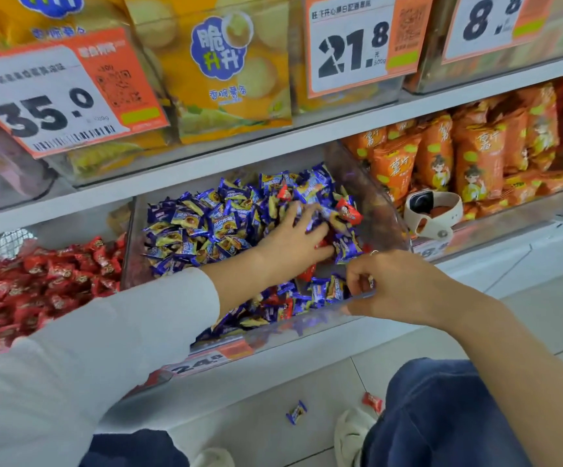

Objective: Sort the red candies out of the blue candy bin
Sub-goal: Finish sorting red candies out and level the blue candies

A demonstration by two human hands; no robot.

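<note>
A clear bin (pixel 307 328) on the lower shelf is heaped with blue-wrapped candies (pixel 202 224). Stray red candies lie among them: one (pixel 349 210) at the back right, another (pixel 283 193) near the back, one (pixel 307 273) under my wrist. My left hand (pixel 293 237) reaches into the heap, fingers spread over the wrappers, with a bit of red showing beneath the fingers. My right hand (pixel 384 284) grips the bin's front right rim, fingers curled over the edge. To the left, a neighbouring bin holds red candies (pixel 37 284).
Orange snack bags (pixel 469 156) fill the bin to the right, with a white smartwatch (pixel 431 210) on its rim. Yellow bags and price tags (pixel 57 99) stand on the shelf above. On the floor lie a blue candy (pixel 296 412) and a red candy (pixel 372 402) near my knee.
</note>
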